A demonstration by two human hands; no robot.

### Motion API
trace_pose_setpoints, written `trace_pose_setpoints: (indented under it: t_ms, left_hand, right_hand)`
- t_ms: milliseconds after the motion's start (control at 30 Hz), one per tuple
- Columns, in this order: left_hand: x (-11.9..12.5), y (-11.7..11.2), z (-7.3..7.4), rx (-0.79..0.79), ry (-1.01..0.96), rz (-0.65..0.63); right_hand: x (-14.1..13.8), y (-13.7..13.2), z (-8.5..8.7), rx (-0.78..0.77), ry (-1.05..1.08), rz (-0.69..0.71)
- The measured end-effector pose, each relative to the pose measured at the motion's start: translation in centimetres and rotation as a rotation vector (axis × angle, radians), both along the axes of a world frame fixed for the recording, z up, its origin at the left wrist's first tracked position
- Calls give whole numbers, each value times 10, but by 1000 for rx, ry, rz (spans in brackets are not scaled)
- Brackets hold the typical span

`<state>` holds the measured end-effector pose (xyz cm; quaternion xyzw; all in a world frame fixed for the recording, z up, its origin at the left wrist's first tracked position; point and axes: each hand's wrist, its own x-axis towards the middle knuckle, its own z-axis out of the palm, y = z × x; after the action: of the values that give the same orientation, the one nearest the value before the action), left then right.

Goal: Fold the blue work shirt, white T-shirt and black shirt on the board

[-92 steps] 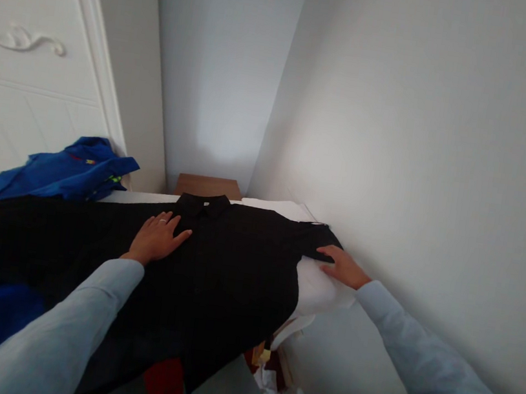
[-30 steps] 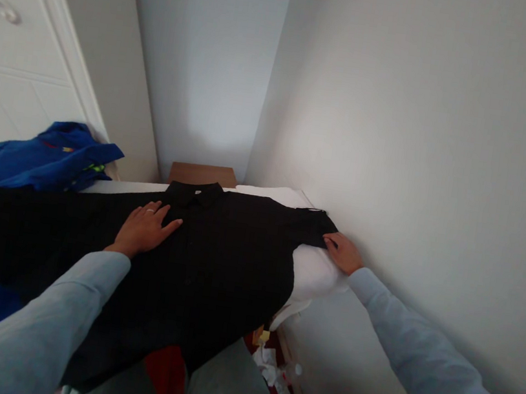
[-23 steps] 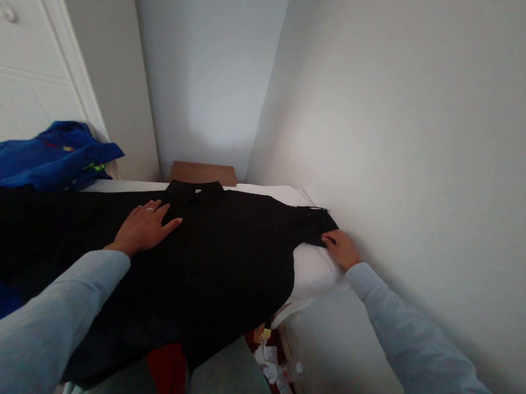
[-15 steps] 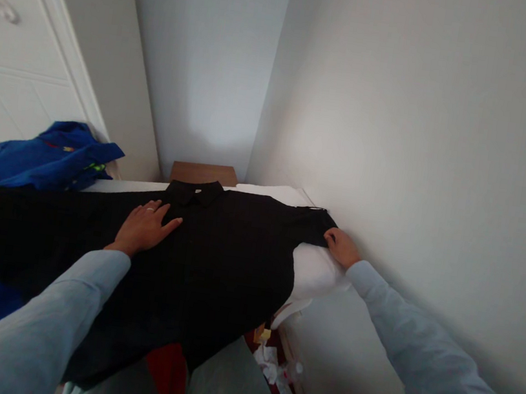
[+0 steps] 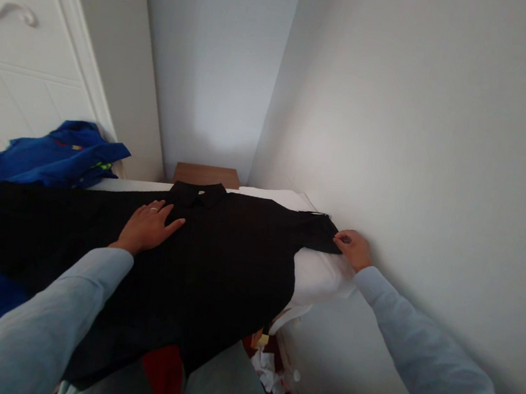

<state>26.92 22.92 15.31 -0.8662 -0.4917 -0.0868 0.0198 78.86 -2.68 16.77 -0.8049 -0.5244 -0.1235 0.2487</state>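
Note:
A black collared shirt point(image 5: 226, 250) lies spread across a white-covered surface point(image 5: 323, 277), collar toward the far wall. My left hand point(image 5: 148, 226) rests flat on the shirt just below the collar, fingers stretched out, a ring on one finger. My right hand point(image 5: 354, 248) is at the end of the shirt's right sleeve point(image 5: 319, 231), close to the wall, its fingers pinched on the sleeve's edge.
A blue garment point(image 5: 53, 158) lies at the far left by a white panelled door point(image 5: 17, 65). A brown wooden piece point(image 5: 206, 175) sits behind the collar. The white wall point(image 5: 421, 147) runs close along the right. Scraps of paper point(image 5: 274, 375) lie on the floor below.
My right hand slid outward along the sleeve toward the wall and closed its fingers on the sleeve end. My left hand stayed flat on the shirt.

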Motion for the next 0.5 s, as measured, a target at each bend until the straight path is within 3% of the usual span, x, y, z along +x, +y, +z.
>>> trace_pose_setpoints:
  t_ms: [200,500]
  left_hand:
    - [0,-4,4,-4,5,9]
    - [0,-7,4,11,-12,6]
  right_hand:
    - [-7,33,13,-302,9,-172]
    - [-13,74,31,-459,188,-313]
